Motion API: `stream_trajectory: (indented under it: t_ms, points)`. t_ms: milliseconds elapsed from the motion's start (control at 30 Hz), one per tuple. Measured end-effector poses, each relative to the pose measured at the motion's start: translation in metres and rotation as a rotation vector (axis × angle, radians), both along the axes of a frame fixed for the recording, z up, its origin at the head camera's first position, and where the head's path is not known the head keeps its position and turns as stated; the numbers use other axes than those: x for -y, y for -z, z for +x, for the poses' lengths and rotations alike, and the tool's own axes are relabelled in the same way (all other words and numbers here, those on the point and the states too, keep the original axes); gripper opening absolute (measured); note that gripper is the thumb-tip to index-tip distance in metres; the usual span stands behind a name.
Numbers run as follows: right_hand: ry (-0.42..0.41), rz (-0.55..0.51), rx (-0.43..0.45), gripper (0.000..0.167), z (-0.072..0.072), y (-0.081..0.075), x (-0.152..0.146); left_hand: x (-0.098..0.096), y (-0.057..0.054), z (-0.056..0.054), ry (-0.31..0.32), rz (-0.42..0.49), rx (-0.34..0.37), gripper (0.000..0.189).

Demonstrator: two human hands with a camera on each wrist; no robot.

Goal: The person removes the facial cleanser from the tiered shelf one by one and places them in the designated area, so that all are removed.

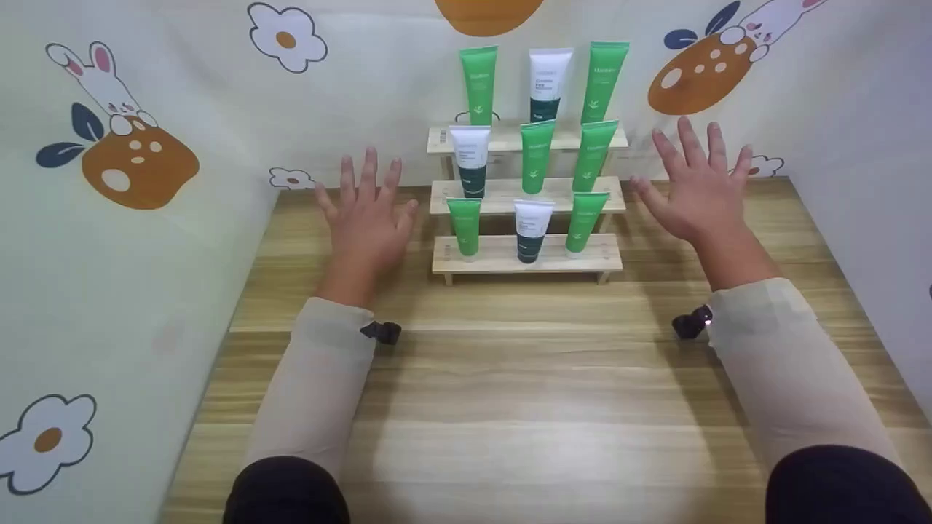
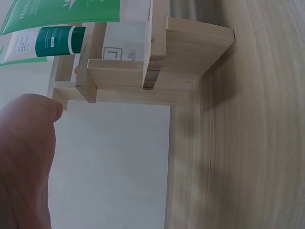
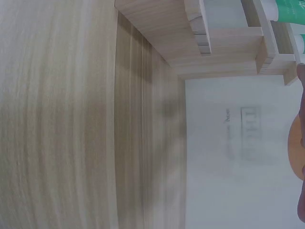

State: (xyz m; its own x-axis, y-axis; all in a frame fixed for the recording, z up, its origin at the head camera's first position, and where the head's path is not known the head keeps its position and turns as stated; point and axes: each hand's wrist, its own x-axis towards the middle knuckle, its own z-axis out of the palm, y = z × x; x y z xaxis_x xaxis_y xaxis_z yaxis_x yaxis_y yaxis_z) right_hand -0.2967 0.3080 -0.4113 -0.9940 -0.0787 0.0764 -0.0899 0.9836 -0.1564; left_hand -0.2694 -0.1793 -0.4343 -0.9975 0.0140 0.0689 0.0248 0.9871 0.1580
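My left hand [image 1: 370,222] is spread with straight fingers to the left of a three-step wooden rack [image 1: 495,267]. Its thumb [image 2: 28,129] shows at the edge of the left wrist view, with nothing held. To the rack's right, my right hand [image 1: 703,200] is also spread and holds nothing. Squeeze tubes stand cap down in three rows. The top row has a white and dark green tube [image 1: 547,84] between two green ones. On the middle step, a white and dark green tube [image 1: 471,156] is leftmost, beside two green ones. The bottom step has another such tube [image 1: 534,225] between green tubes.
The rack stands on a wood-grain table [image 1: 524,407], near its back edge. A pale cloth [image 1: 211,94] printed with rabbits, oranges and flowers rises at the back and sides. Small black devices are strapped at both wrists over light sleeves [image 1: 779,349].
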Motion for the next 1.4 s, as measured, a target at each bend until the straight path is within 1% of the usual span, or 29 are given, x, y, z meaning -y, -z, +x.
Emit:
stream_trajectory:
  t_ms: [167,367,533,667,767,867,967,1067,1167,1267,1333,1400]
  points:
    - [-0.009,-0.021,-0.012,0.083,0.003,-0.007,0.000,0.000,0.001,0.002,0.025,0.021,-0.013,0.073]
    - [-0.039,-0.086,-0.049,0.079,0.008,-0.013,0.002,-0.004,0.003,0.004,0.040,0.030,-0.016,0.073]
    - [-0.059,-0.190,-0.100,0.072,0.008,-0.019,0.008,-0.009,0.006,0.007,0.056,0.082,-0.005,0.071]
    - [-0.084,-0.334,-0.167,0.065,0.006,-0.029,0.016,-0.011,0.012,0.010,0.054,0.147,-0.024,0.068]
    - [-0.079,-0.492,-0.220,0.060,0.005,-0.038,0.022,-0.012,0.018,0.014,0.057,0.227,-0.044,0.066]
    - [-0.065,-0.612,-0.248,0.056,0.002,-0.048,0.028,-0.014,0.024,0.018,0.075,0.316,-0.062,0.064]
    - [-0.052,-0.674,-0.236,0.053,-0.002,-0.059,0.034,-0.016,0.029,0.022,0.098,0.379,-0.088,0.063]
    - [-0.047,-0.734,-0.213,0.050,-0.006,-0.068,0.039,-0.017,0.031,0.026,0.108,0.427,-0.090,0.063]
    - [-0.042,-0.797,-0.189,0.048,-0.009,-0.075,0.043,-0.018,0.032,0.030,0.096,0.491,-0.056,0.062]
    - [-0.049,-0.866,-0.184,0.046,-0.009,-0.082,0.049,-0.019,0.033,0.033,0.082,0.587,-0.013,0.061]
    - [-0.056,-0.905,-0.186,0.045,-0.008,-0.087,0.052,-0.019,0.036,0.034,0.068,0.680,0.024,0.062]
    - [-0.066,-0.949,-0.198,0.043,-0.006,-0.091,0.056,-0.020,0.039,0.034,0.049,0.787,0.075,0.063]
